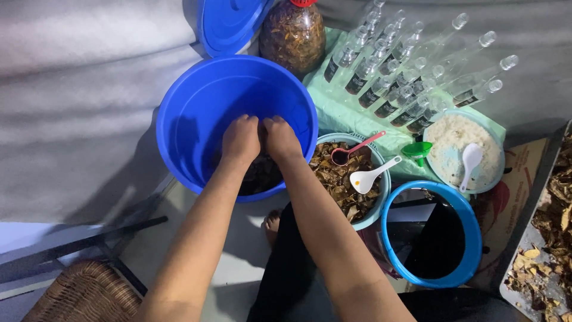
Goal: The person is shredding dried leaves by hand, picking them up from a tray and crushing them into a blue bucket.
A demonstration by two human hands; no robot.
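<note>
item 1: large blue tub point(196, 113), set on the floor directly ahead of the seated person. dark wet leaf matter point(262, 176) is seen at its bottom. the left hand point(241, 140) and right hand point(281, 138) are pushed down into it side by side, knuckles touching, fingers curled under and buried in the leaf matter; whether anything is gripped cannot be told. both hands are judged to be placed so for pressing or kneading.

item 2: blue lid point(229, 24), propped behind the tub, off and out of the way.

item 3: clear jar with red cap point(293, 36), filled with dried brown pieces, just behind the tub.

item 4: pale bowl of dried leaves point(339, 179), just right of the tub, within easy reach of the right hand. a red measuring spoon point(348, 152) and a white scoop point(369, 176) are rested on the leaves.

item 5: bowl of white powder point(456, 143) with a white spoon point(471, 161) in it; a green funnel point(417, 149) lies beside it.

item 6: blue bucket point(471, 238), dark liquid inside, near the person's knee.

item 7: clear glass bottles point(405, 77), many, laid in rows on a pale green cloth point(333, 107), necks pointed away.

item 8: metal tray point(551, 238) of dried bark and leaf, at the right edge.

surface and room: a pale floor is seen; grey fabric is draped behind; a woven chair seat point(83, 292) is at lower left.
</note>
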